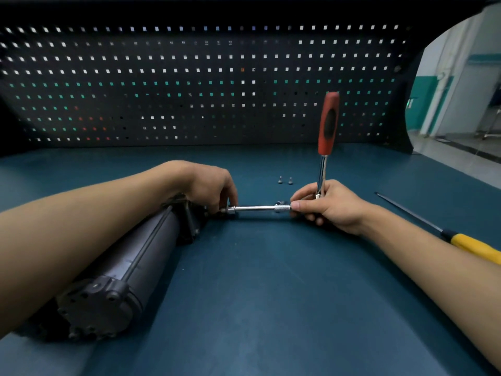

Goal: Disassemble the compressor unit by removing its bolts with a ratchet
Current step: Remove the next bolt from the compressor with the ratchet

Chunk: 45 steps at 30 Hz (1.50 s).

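Observation:
A long black cylindrical compressor unit [141, 253] lies on the blue bench, one end cap near me, the other end under my left hand. My left hand [208, 185] rests on that far end, its fingers pinching the socket end of a chrome extension bar [254, 208]. The bar runs level to the right into the ratchet head. My right hand [325, 204] grips the ratchet head and the knurled end of the bar. The ratchet's red and black handle [328, 123] stands almost straight up. Two removed bolts [285, 180] stand on the bench just behind the bar.
A yellow-handled screwdriver [458, 241] with a long dark shaft lies at the right, pointing toward the back. A dark pegboard [189, 85] walls off the rear of the bench [271, 294]. The bench's right edge opens onto a workshop floor.

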Motion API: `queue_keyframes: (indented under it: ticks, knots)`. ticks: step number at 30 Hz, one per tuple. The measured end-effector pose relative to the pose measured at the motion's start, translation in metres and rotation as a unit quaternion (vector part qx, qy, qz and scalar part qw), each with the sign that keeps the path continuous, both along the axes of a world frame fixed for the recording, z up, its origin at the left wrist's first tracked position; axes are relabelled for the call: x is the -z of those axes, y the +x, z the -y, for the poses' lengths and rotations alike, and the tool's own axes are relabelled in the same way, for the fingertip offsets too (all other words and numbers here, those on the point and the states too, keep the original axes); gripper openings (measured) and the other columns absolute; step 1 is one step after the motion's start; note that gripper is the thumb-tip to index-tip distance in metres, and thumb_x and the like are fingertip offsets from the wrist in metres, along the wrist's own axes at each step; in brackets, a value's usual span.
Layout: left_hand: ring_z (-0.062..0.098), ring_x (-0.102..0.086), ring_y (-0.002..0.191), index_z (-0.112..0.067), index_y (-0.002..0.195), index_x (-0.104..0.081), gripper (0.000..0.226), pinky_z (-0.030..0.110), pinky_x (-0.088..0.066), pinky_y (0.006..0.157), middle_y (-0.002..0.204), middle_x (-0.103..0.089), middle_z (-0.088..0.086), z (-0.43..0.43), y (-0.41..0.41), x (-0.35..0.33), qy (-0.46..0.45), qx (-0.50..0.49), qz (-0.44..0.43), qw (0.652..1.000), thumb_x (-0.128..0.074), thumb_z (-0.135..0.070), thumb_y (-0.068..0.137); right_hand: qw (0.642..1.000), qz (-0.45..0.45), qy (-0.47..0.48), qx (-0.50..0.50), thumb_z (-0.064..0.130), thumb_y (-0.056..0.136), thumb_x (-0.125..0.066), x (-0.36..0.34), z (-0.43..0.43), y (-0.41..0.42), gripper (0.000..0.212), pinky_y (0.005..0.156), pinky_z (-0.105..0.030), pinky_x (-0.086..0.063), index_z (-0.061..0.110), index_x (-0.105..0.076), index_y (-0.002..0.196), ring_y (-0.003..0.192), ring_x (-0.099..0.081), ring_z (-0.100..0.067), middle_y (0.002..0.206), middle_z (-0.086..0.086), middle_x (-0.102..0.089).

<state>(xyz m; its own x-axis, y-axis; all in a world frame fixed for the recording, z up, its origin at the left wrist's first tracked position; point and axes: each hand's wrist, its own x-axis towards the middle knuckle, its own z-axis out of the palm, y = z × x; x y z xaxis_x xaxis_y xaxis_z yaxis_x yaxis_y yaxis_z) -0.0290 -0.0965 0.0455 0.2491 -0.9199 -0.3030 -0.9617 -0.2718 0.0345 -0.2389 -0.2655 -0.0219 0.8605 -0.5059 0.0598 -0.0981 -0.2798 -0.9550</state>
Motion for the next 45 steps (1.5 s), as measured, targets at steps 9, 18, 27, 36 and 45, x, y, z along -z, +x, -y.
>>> queue_keyframes:
  ticks: [9, 18, 27, 36, 45]
  knots:
    - [-0.011, -0.057, 0.058, -0.038, 0.106, -0.070, 0.045, 0.013, -0.047, 0.064, 0.090, -0.073, -0.016, 0.004, 0.008, 0.002, -0.015, -0.002, 0.007, 1.000, -0.067, -0.001, 0.081, 0.996, -0.011, 0.090, -0.018, 0.006, 0.087, -0.075, 0.000, 0.015, 0.000, 0.008, 0.042, -0.017, -0.042, 0.012, -0.070, 0.087, 0.047, -0.052, -0.007, 0.079, -0.017, -0.075]
    - [0.015, -0.060, 0.057, -0.005, 0.091, -0.070, 0.024, 0.018, -0.055, 0.049, 0.074, -0.066, 0.008, 0.032, 0.032, -0.022, -0.294, -0.182, -0.142, 0.927, -0.073, 0.015, 0.079, 0.985, -0.041, 0.162, -0.050, 0.006, 0.090, -0.072, -0.003, 0.031, 0.006, 0.009, 0.043, -0.016, -0.045, 0.014, -0.068, 0.090, 0.049, -0.055, -0.005, 0.087, -0.019, -0.075]
    - [0.023, -0.074, 0.065, -0.009, 0.087, -0.071, 0.022, 0.035, -0.063, 0.068, 0.074, -0.074, 0.013, 0.114, 0.006, 0.010, -0.325, -0.194, -0.203, 0.903, -0.080, 0.007, 0.076, 0.992, -0.037, 0.096, -0.071, 0.005, 0.088, -0.074, -0.002, 0.024, 0.006, 0.009, 0.041, -0.017, -0.042, 0.011, -0.068, 0.088, 0.047, -0.052, -0.007, 0.079, -0.016, -0.074]
    - [0.023, -0.073, 0.088, -0.025, 0.081, -0.072, 0.025, 0.040, -0.059, 0.087, 0.088, -0.075, 0.009, 0.144, 0.011, 0.032, -0.304, -0.204, -0.139, 0.920, -0.081, -0.002, 0.077, 0.992, -0.031, 0.100, -0.073, 0.005, 0.089, -0.074, -0.001, 0.025, 0.008, 0.009, 0.040, -0.016, -0.041, 0.012, -0.067, 0.090, 0.045, -0.051, -0.006, 0.078, -0.016, -0.073]
    - [0.019, -0.071, 0.090, -0.011, 0.107, -0.074, 0.033, 0.035, -0.058, 0.089, 0.093, -0.075, 0.004, 0.143, 0.010, 0.037, -0.272, -0.160, -0.130, 0.940, -0.072, 0.007, 0.079, 0.993, -0.029, 0.096, -0.069, 0.008, 0.090, -0.073, -0.001, 0.022, 0.008, 0.008, 0.039, -0.016, -0.040, 0.013, -0.067, 0.088, 0.045, -0.051, -0.006, 0.076, -0.014, -0.074]
